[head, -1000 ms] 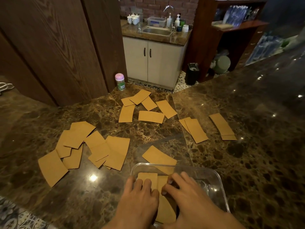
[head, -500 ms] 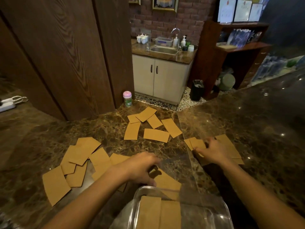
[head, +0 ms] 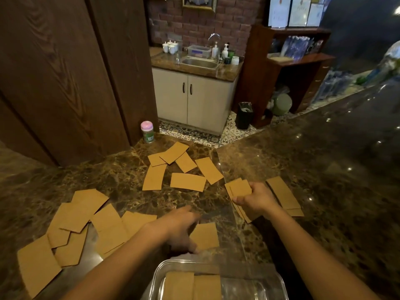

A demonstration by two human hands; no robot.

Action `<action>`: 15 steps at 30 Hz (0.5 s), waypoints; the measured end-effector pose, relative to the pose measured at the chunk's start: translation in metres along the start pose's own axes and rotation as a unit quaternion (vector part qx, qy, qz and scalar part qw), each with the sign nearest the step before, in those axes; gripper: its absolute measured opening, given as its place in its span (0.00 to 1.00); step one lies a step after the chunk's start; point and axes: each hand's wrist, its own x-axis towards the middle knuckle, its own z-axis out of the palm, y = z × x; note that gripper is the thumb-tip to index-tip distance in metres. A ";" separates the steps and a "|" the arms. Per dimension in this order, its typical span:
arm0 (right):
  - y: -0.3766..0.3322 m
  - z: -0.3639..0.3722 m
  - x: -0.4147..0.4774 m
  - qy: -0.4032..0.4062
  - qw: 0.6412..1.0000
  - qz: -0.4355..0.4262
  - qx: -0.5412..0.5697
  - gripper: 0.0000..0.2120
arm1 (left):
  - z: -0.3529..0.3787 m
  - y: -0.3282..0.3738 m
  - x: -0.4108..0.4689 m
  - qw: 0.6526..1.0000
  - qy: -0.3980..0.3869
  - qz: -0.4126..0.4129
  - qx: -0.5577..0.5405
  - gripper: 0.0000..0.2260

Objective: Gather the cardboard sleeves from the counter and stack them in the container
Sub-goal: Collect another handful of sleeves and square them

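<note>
No text can be read anywhere. The small jar (head: 147,132) with the pink lid has a green label, but its print is too small. The framed papers (head: 295,11) on the wall are too blurred to read.

You see flat tan cardboard sleeves (head: 187,182) scattered over the counter beyond the clear container (head: 279,282): one overlapping heap far to its left, a loose cluster well beyond it, a short pile to its right. Two sleeves lie side by side inside the container.
</note>
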 end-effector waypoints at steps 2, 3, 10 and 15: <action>-0.001 -0.004 -0.009 -0.018 0.992 -0.012 0.122 0.15 | 0.002 -0.007 0.002 0.997 0.053 -0.012 -0.059 0.16; -0.005 -0.008 -0.018 -0.034 0.983 -0.015 0.181 0.15 | 0.002 -0.009 0.002 0.990 0.085 -0.023 -0.107 0.12; -0.033 -0.020 -0.074 -0.158 0.907 -0.049 0.386 0.13 | -0.028 0.036 -0.028 0.766 0.198 -0.044 -0.610 0.08; -0.049 -0.024 -0.113 -0.160 0.885 -0.067 0.433 0.13 | -0.047 0.070 -0.054 0.662 0.232 -0.007 -0.713 0.10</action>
